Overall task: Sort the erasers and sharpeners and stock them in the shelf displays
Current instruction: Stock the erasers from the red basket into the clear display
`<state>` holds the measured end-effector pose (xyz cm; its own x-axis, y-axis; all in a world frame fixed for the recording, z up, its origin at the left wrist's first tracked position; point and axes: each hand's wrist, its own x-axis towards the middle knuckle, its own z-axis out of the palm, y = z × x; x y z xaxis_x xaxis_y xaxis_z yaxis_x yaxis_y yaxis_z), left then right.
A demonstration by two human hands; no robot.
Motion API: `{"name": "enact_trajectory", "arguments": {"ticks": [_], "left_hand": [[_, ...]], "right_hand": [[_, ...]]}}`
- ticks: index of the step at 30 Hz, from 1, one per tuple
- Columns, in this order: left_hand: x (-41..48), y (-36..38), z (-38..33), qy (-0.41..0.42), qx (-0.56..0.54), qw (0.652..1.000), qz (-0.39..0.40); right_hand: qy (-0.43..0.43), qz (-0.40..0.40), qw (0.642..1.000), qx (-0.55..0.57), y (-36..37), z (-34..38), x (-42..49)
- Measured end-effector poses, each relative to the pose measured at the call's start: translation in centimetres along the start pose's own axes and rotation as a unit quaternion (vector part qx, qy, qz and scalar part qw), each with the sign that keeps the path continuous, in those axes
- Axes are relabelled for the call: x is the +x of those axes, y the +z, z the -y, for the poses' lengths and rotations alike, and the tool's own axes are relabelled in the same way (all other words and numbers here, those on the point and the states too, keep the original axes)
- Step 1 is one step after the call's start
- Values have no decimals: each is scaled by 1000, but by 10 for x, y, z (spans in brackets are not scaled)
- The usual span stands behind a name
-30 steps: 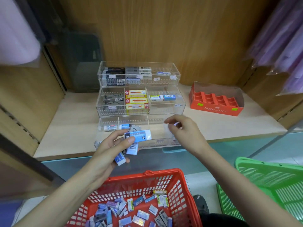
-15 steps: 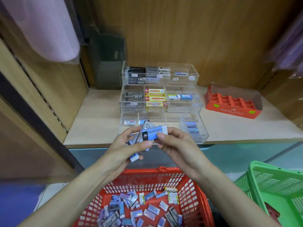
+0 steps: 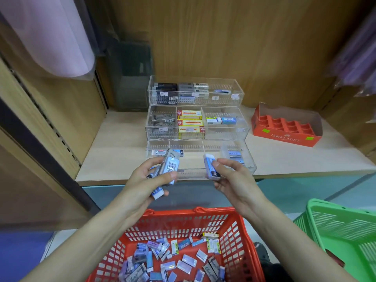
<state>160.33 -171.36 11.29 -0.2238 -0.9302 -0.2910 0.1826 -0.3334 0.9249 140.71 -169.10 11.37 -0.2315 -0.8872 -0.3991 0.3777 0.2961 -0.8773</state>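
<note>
Nearest, the red basket (image 3: pixel 173 213) holds loose erasers (image 3: pixel 189 261). Just beyond the basket, the left hand (image 3: pixel 142 180) grips a bunch of erasers (image 3: pixel 169 166) while the right hand (image 3: pixel 230 178) pinches 1 blue-sleeved eraser (image 3: pixel 210 166). Farther beyond the basket, the clear 3-tier display (image 3: pixel 223 127) sits on the shelf (image 3: pixel 114 155).

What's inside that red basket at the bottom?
Loose wrapped erasers, mostly blue and white, lie scattered on the floor of the red basket. The left forearm hides its far left corner, and the frame cuts off its near end.
</note>
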Motion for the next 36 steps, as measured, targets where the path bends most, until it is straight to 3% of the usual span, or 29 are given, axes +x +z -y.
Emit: {"name": "enact_trajectory", "arguments": {"ticks": [3,7,12,16,20,23,27,29,36], "left_hand": [[3,1,0,3,-2,1000,-1],[10,-1,-2,10,-5,1000,-3],[16,1,-2,20,-4,1000,-1],[19,0,-1,13,5,1000,0],[19,0,0,12,4,1000,1],[17,1,-1,9,9,1000,8],[15,3,-2,12,4,1000,5],[14,4,-2,12,2,1000,4],[13,5,-1,13,6,1000,10]], "right_hand": [[-90,-64,981,-159,-8,3,18],[-225,-115,906,-339,-21,22,54],[-264,-21,817,-512,-14,23,87],[-280,-25,767,-577,-10,14,103],[-291,11,653,-699,-13,15,111],[-269,41,644,-715,-22,23,112],[-262,62,519,-811,-20,28,113],[-276,38,477,-834,-13,28,114],[-350,-14,427,-833,-9,22,122]]}}
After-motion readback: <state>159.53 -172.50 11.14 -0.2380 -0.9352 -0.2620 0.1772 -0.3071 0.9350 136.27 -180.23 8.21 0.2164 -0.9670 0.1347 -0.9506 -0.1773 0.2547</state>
